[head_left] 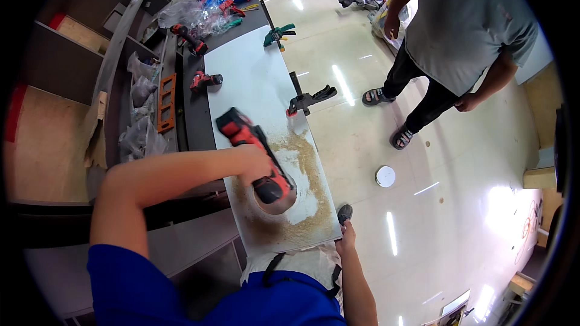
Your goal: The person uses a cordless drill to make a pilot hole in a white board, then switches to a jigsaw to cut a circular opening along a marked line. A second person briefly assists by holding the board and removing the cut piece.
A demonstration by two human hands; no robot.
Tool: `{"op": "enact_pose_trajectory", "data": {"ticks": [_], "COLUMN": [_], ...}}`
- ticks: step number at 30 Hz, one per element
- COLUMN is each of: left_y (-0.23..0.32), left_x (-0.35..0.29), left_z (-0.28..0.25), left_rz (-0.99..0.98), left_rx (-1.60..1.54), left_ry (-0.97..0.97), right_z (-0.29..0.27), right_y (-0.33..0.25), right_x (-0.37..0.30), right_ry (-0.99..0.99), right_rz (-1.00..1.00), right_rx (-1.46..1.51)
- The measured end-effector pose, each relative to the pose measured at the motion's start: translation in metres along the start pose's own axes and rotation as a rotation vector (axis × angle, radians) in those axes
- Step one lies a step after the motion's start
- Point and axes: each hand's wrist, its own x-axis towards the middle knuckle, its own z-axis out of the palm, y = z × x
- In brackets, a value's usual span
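In the middle of the frame the left hand [254,166] is closed around the grip of a red and black power tool [254,154], and the tool's lower end sits in a round hole [277,200] cut in the white panel [254,78]. The panel lies on the tabletop [194,115] and reaches from the centre toward the upper middle of the frame. Pale sawdust [308,169] covers the panel around the hole. The right hand [347,238], in the lower middle, rests with its fingers curled over the near right corner of the panel; how firmly it holds cannot be told. A black clamp [311,99] grips the right edge of the panel, and a green clamp [278,33] sits further up. A smaller red tool [205,79] lies at the left edge of the panel. At the upper right another person [459,30] stands on the glossy floor [459,217], and a white round disc [385,176] lies on the floor near that person's feet.
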Motion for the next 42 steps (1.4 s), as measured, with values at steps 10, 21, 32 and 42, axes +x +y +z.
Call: {"op": "enact_pose_trajectory", "data": {"ticks": [10,21,32,42], "left_y": [0.066,0.227,0.262,0.267], "left_x": [-0.144,-0.157,-0.108,-0.081], "left_z": [0.058,0.144,0.195,0.164], "left_rz": [-0.622,-1.026,-0.895,-0.937], "left_rx": [-0.683,-1.534,-1.446,-1.426], "left_ry": [0.308,0.826,0.688,0.628], "right_z": [0.025,0.066,0.089,0.106], "right_y": [-0.051,-0.075,-0.076,-0.062], "right_x": [0.012,0.016,0.009,0.026], "right_ry": [-0.302,-0.392,-0.315,-0.423], "right_rz": [0.090,0.058,0.082,-0.008], "right_rx": [-0.626,-1.080,-1.054,-1.079]}}
